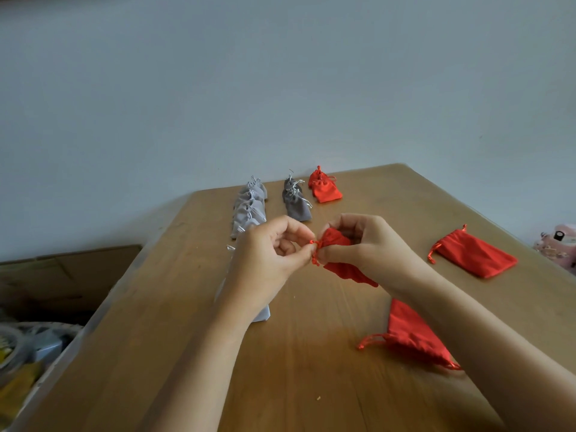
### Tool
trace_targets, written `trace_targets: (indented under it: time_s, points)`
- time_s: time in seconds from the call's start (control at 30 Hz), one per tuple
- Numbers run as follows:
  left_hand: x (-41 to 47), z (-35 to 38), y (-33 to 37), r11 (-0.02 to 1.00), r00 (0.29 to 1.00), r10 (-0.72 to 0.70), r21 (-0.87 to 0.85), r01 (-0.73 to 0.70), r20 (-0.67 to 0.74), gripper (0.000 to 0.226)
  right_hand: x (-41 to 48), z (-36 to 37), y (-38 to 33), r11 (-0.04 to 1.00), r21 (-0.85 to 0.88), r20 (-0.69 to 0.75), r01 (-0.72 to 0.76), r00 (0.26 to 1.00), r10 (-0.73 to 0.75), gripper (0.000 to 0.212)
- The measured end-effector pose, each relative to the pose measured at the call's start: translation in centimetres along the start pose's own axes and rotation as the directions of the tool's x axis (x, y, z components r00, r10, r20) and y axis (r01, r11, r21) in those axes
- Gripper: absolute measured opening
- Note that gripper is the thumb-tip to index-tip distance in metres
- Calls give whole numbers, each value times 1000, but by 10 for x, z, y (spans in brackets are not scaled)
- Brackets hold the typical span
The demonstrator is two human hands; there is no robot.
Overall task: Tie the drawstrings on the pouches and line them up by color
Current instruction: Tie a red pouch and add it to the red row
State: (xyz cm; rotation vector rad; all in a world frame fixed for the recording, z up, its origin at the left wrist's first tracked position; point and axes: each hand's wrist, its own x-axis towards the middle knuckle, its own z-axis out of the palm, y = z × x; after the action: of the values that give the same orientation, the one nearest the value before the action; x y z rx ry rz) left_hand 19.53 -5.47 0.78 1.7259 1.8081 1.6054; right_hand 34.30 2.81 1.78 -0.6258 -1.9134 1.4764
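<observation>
Above the middle of the wooden table [280, 369], a red pouch [338, 240] is held up by both hands. My right hand [367, 244] grips its gathered neck. My left hand [274, 247] pinches the red drawstring [315, 252] at the neck. Three rows stand at the far edge: light grey pouches [249, 207], dark grey pouches [294, 198] and two red pouches [324, 187]. One loose red pouch [473, 255] lies flat at the right, another [411, 338] lies under my right forearm. A light grey pouch [263, 313] is mostly hidden by my left forearm.
Left of the table stand a brown cardboard box [62, 275] and a bin of clutter with a tape roll [9, 350]. A pink toy [558, 244] sits past the table's right edge. A plain wall rises behind the table.
</observation>
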Motion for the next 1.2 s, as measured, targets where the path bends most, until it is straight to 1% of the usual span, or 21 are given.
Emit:
trace_targets:
  time_s: [0.07, 0.23, 0.3, 0.4, 0.43, 0.5, 0.53, 0.6, 0.63, 0.67, 0.7, 0.73, 0.77, 0.8, 0.83, 0.87, 0.9, 0.97, 1.03, 1.1, 1.2]
  points:
    - [0, 2, 1, 996, 1000, 30, 80, -30, 3, 20, 1, -1, 2, 999, -36, -7, 13, 1000, -13, 11]
    - [-4, 3, 1, 964, 998, 70, 256, -68, -1, 9, 3, 0, 7, 993, -117, -8, 14, 1000, -15, 12]
    - [-4, 3, 1, 957, 998, 61, 283, -58, -1, 8, 3, 1, 9, 992, -127, 2, 23, 1000, -23, 13]
    - [-3, 1, -1, 969, 1000, 5, 246, -7, 6, 9, 2, 1, 9, 996, -90, 34, 26, 999, -23, 13]
    - [-3, -1, -2, 976, 1000, -11, 219, 6, 20, 9, 2, 1, 8, 999, -38, 54, 11, 999, -9, 15]
    - [-1, -3, -3, 986, 998, -42, 164, 33, 51, 8, 4, 1, 7, 984, 168, 88, -55, 995, 40, 26]
    - [0, -4, -3, 988, 996, -60, 142, 51, 58, 7, 6, 0, 8, 955, 281, 95, -90, 993, 65, 30]
    - [2, -4, -2, 994, 993, -97, 59, 93, 68, 9, 9, -5, 9, 878, 455, 112, -147, 988, 108, 28]
    - [3, -3, 0, 990, 988, -137, -35, 139, 69, 13, 9, -6, 8, 832, 524, 140, -179, 982, 122, 23]
    - [4, -2, 1, 960, 976, -203, -183, 213, 75, 16, 10, -7, 9, 783, 588, 174, -204, 977, 124, 20]
    - [5, -1, 3, 880, 953, -288, -366, 304, 99, 18, 10, -7, 10, 735, 641, 197, -219, 973, 118, 19]
    - [6, 0, 4, 739, 912, -383, -542, 399, 149, 19, 9, -7, 11, 707, 674, 202, -214, 974, 102, 17]
    - [8, 2, 5, 552, 855, -466, -681, 482, 228, 18, 9, -5, 12, 722, 668, 178, -179, 981, 78, 14]
    - [8, 3, 5, 344, 796, -511, -772, 535, 324, 13, 9, -3, 14, 780, 615, 127, -113, 991, 43, 10]
    - [8, 3, 5, 151, 746, -516, -813, 563, 421, 8, 9, -1, 16, 855, 518, 63, -26, 998, -8, 7]
    - [8, 5, 3, 0, 713, -489, -817, 576, 503, 12, 8, 2, 17, 916, 396, -6, 66, 998, -70, 6]
    - [8, 6, 2, -101, 701, -446, -809, 579, 557, 21, 6, 3, 17, 951, 271, -69, 151, 988, -137, 10]
    - [7, 7, 0, -223, 694, -370, -784, 580, 618, 44, 5, 5, 16, 956, 91, -126, 278, 956, -266, 15]
    - [8, 7, -3, -286, 684, -346, -767, 574, 642, 54, 3, 5, 17, 929, -10, -121, 370, 922, -368, 14]
    - [8, 6, -3, -322, 672, -323, -745, 584, 666, 51, 2, 6, 18, 890, -112, -115, 442, 884, -454, 12]
    - [7, 6, -3, -309, 664, -299, -728, 612, 685, 43, 1, 8, 17, 843, -194, -112, 502, 842, -527, 10]
